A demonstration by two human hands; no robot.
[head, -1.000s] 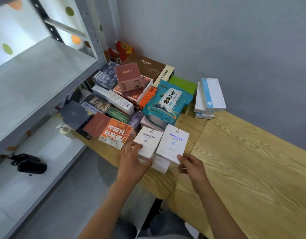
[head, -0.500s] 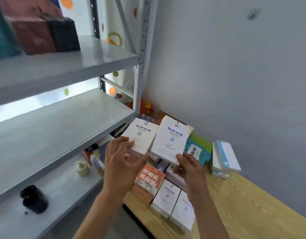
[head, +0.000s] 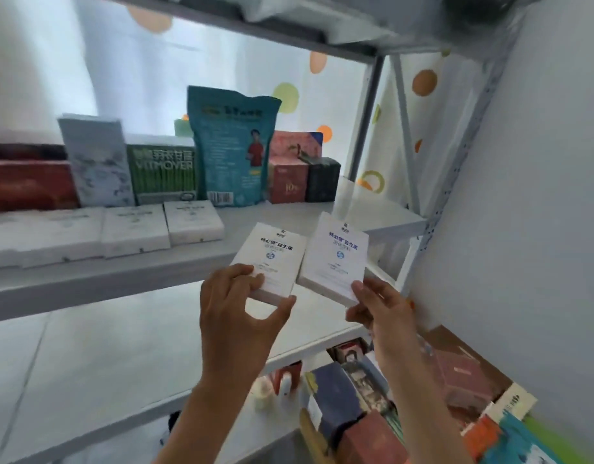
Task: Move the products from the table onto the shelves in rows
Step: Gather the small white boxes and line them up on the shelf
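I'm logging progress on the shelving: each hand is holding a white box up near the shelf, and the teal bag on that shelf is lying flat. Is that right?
Not quite. The head view shows the teal bag standing upright on the shelf, not lying flat. The rest holds: the left hand and the right hand each hold a white box up near that shelf.

Open shelf front on the right, crowded at the back

The upper shelf (head: 282,216) has bare board right of the flat white boxes (head: 193,222), in front of the teal pouch (head: 233,149) and red and black cartons (head: 304,179). The grey upright (head: 366,128) bounds the right. The shelf below (head: 121,356) lies bare
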